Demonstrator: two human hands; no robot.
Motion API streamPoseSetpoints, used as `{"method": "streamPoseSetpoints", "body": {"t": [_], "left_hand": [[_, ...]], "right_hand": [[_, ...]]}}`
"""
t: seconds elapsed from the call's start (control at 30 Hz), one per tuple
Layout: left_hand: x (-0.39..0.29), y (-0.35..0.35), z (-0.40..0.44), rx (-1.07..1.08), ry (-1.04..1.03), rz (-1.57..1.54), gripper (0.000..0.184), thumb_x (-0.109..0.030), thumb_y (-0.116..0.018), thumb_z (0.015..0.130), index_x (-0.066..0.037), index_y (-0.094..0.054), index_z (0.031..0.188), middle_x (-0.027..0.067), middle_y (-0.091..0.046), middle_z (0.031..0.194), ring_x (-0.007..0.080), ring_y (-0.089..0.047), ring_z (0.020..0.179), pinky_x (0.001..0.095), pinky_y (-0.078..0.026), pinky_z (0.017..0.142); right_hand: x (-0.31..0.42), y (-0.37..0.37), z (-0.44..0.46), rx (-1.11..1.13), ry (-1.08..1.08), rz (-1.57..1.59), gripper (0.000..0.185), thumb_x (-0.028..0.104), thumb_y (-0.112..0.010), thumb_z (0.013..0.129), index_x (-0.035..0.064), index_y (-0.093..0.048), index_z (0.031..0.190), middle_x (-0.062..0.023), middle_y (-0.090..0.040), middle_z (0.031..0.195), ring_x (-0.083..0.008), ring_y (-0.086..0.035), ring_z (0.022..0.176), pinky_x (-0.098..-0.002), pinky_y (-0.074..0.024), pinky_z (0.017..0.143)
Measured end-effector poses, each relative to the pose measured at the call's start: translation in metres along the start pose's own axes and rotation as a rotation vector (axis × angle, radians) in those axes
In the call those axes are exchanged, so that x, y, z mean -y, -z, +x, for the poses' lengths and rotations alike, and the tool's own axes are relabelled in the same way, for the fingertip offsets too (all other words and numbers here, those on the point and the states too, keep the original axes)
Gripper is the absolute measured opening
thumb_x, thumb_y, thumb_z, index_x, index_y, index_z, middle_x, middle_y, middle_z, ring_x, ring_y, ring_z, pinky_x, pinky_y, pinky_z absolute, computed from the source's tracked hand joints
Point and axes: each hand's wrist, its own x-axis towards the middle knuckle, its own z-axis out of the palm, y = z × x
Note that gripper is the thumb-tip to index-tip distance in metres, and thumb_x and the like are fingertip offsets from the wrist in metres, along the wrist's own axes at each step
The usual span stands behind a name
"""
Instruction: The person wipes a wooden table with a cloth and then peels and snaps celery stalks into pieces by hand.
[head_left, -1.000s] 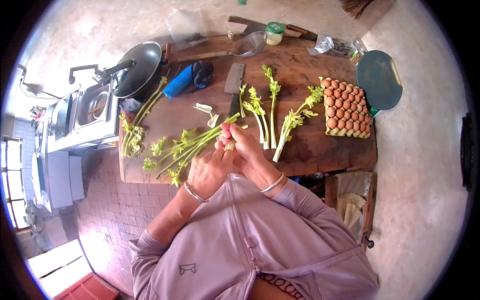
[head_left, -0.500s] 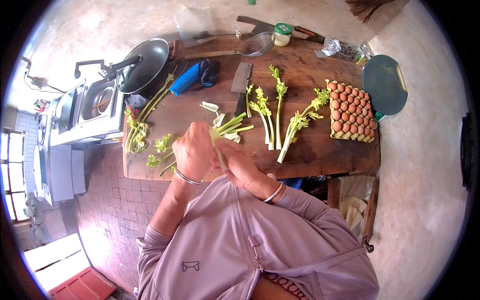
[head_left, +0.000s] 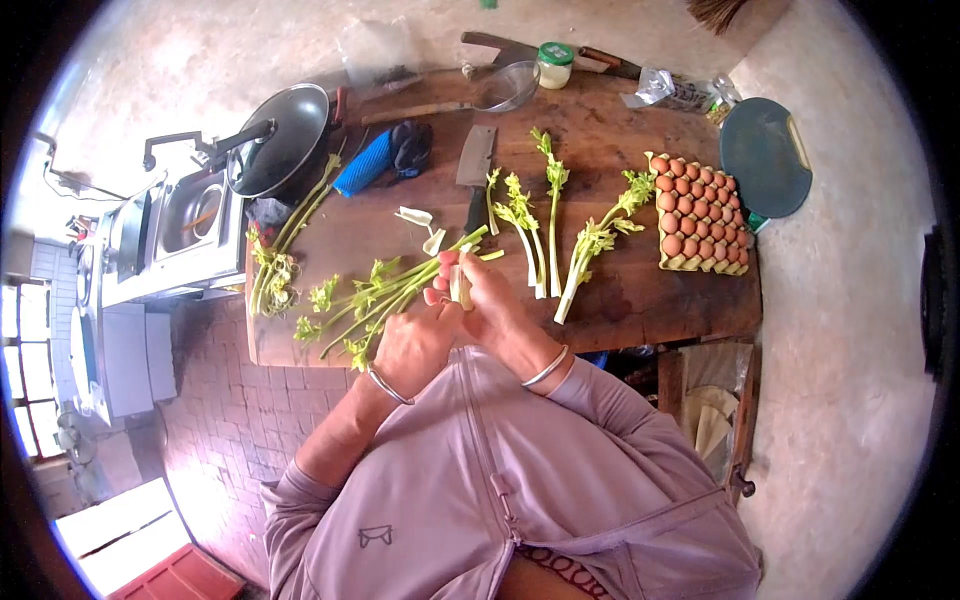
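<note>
Celery piece (head_left: 460,287), short and pale, sits upright in our grasp near the middle of the frame. Our right hand (head_left: 497,308) wraps it between thumb and fingers, probably to steady it in front of us. Our left hand (head_left: 412,340) curls in against its lower end, but we cannot tell whether those fingers pinch it.

Just beyond, the bunch of stalks (head_left: 395,292) slants across the table (head_left: 640,295), leaves toward lower left and cut ends beside our fingers, so the stems seem easy to reach. White scraps (head_left: 413,216) lie just above. The cleaver (head_left: 478,155) points its handle toward us, which we judge makes for a ready grip. Right of it, separate stalks (head_left: 555,240) stand apart from the bunch, leaves away from us, perhaps for sorting. Farther right, the cupped tray (head_left: 661,263) spaces the eggs (head_left: 690,228) and likely stops them rolling.
</note>
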Motion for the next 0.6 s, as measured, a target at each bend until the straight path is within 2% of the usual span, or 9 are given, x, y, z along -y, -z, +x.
{"method": "streamPoseSetpoints", "body": {"t": [0.07,0.3,0.43,0.6], "left_hand": [[0.001,-0.001,-0.002,-0.008,0.006,-0.022,0.008,-0.001,-0.051,0.068,-0.003,-0.047,0.074,0.0113,-0.053,0.062,0.0264,-0.057,0.055,0.0361,-0.044,0.046],[0.003,0.0,-0.014,0.002,0.093,-0.29,0.004,0.0,-0.05,0.073,-0.002,-0.048,0.076,0.015,-0.053,0.062,0.0311,-0.055,0.054,0.0377,-0.042,0.047],[0.0,0.007,-0.016,0.024,0.12,-0.476,0.005,-0.001,-0.05,0.076,-0.001,-0.051,0.081,0.0158,-0.052,0.063,0.0318,-0.054,0.056,0.0365,-0.042,0.05],[-0.004,0.008,-0.024,0.014,0.072,-0.58,0.005,-0.002,-0.051,0.077,-0.001,-0.052,0.081,0.0162,-0.052,0.065,0.0325,-0.054,0.059,0.0366,-0.043,0.052]], "right_hand": [[-0.003,0.003,0.004,0.092,-0.036,0.07,0.023,0.021,-0.038,0.09,0.0006,-0.049,0.091,-0.0057,-0.049,0.07,-0.0146,-0.049,0.065,-0.0356,-0.0489,0.069],[0.0,0.003,0.015,0.026,-0.079,0.173,0.012,0.012,-0.04,0.086,0.0048,-0.049,0.084,-0.0025,-0.046,0.065,-0.0127,-0.047,0.06,-0.0352,-0.0487,0.071],[-0.001,-0.003,0.011,0.034,-0.082,0.171,0.01,0.012,-0.042,0.086,0.0055,-0.05,0.084,-0.0013,-0.045,0.064,-0.0118,-0.046,0.058,-0.0346,-0.0489,0.071],[-0.002,0.001,0.019,0.024,0.036,0.12,0.011,0.016,-0.044,0.086,0.0075,-0.05,0.083,0.0005,-0.045,0.068,-0.0098,-0.045,0.061,-0.034,-0.0487,0.071]]}}
